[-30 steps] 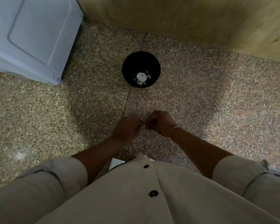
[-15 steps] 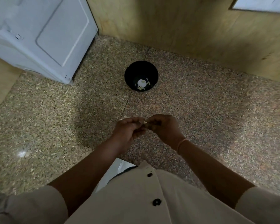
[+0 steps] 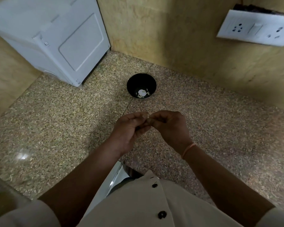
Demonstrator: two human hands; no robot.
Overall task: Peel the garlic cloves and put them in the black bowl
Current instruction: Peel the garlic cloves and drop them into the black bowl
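A black bowl stands on the speckled counter beyond my hands, with pale garlic pieces lying in its bottom. My left hand and my right hand meet above the counter in front of the bowl. Between their fingertips they pinch a small pale garlic clove, of which only a sliver shows. The fingers of both hands are curled around it.
A white appliance stands at the back left. A tan wall runs behind the bowl, with a white socket plate at the upper right. The granite counter spreads to both sides. A shiny metal edge shows below my hands.
The view has tilted up and back, so the bowl looks farther away and the socket plate has come into sight. Both hands stay together on the clove, the fingers shifting slightly.
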